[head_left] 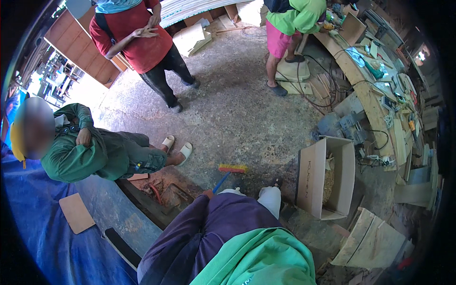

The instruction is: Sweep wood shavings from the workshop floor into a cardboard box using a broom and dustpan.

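Note:
My left hand [208, 194] is closed around the blue handle [221, 182] of a broom, just in front of my body. The broom head [232, 168], red with yellow bristles, rests on the concrete floor ahead of my feet. My right hand does not show; my purple sleeves and a green cloth fill the lower middle. To the right of my legs stands an open cardboard box [311, 183], with wood shavings [328, 183] inside.
A person in green [95, 147] is close on my left, beside a blue tarp [42, 213]. Two more people, in red [135, 38] and bright green [297, 21], stand farther off. A cluttered workbench [370, 102] runs along the right, with cables and a motor [349, 128] below.

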Available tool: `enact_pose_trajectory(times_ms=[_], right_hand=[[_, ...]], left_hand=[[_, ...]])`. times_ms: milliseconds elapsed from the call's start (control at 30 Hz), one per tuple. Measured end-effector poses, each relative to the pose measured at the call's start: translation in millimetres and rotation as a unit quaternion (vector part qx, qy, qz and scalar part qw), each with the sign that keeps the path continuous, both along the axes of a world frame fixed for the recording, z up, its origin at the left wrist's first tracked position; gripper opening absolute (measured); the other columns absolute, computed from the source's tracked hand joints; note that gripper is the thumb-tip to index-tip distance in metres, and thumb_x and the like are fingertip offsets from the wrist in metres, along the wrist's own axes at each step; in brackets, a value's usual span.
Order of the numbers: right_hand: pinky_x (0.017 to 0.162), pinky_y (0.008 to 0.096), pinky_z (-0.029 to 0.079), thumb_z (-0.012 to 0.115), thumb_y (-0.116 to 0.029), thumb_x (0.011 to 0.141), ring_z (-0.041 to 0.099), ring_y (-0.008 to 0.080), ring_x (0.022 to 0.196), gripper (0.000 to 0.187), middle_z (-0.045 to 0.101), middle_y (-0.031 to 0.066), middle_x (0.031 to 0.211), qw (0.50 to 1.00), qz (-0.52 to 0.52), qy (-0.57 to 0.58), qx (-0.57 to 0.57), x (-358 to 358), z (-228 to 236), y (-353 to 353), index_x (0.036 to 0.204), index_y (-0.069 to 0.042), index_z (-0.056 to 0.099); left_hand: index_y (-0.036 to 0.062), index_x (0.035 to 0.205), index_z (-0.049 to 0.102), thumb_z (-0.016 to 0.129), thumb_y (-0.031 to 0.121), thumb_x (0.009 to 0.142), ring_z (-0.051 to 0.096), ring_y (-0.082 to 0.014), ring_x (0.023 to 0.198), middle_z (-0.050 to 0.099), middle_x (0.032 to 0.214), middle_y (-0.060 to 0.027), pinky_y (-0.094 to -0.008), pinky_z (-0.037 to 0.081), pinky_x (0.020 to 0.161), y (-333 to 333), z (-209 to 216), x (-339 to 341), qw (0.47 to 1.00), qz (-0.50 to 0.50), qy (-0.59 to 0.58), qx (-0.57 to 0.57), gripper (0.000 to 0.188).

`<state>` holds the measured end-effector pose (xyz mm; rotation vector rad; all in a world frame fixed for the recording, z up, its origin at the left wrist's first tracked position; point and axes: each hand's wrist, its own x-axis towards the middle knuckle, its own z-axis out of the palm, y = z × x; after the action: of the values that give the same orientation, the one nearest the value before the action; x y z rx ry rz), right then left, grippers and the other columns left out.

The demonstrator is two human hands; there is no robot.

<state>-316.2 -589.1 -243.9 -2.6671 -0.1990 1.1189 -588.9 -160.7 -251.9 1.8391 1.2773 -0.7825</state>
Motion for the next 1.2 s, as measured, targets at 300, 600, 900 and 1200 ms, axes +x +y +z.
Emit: enact_pose_trajectory(times_ms=[300,600,900,1200], right_hand=[[0.073,0.0324,0.044,0.06,-0.024,0.065,0.056,0.0226,0.08,0.026,0.059,0.0092,0.086,0.998,-0.039,-0.042,0.037,-1,24,33,0.087,-0.01,0.06],[0.06,0.0316,0.047,0.064,-0.017,0.059,0.057,0.0202,0.06,0.015,0.059,0.0097,0.062,0.984,-0.163,-0.013,0.069,32,68,59,0.063,-0.003,0.06],[0.079,0.0315,0.042,0.059,-0.02,0.065,0.054,0.0247,0.09,0.022,0.061,0.0106,0.087,0.994,-0.081,-0.014,0.072,12,30,31,0.078,-0.003,0.063],[0.069,0.0315,0.047,0.058,-0.017,0.063,0.059,0.0232,0.074,0.022,0.061,0.0109,0.082,0.982,-0.143,0.043,0.115,9,34,39,0.081,-0.004,0.063]], left_hand=[[0.0003,0.09,0.056,0.058,0.039,0.063,0.054,-0.0335,0.089,0.056,0.091,-0.0214,-0.0393,0.044,0.072,2,20,9,0.998,-0.056,-0.012,0.002,0.047],[-0.0012,0.088,0.054,0.055,0.035,0.066,0.053,-0.0357,0.088,0.055,0.09,-0.0231,-0.0414,0.043,0.071,3,33,-1,0.999,-0.048,-0.021,-0.013,0.042],[-0.0025,0.095,0.05,0.055,0.035,0.068,0.052,-0.0378,0.09,0.054,0.092,-0.0243,-0.0403,0.043,0.074,6,-8,-13,0.998,-0.048,0.012,-0.029,0.047],[-0.0007,0.088,0.056,0.056,0.038,0.066,0.053,-0.0364,0.088,0.056,0.09,-0.0232,-0.0402,0.043,0.073,8,-4,-4,0.999,-0.026,0.015,-0.022,0.045]])
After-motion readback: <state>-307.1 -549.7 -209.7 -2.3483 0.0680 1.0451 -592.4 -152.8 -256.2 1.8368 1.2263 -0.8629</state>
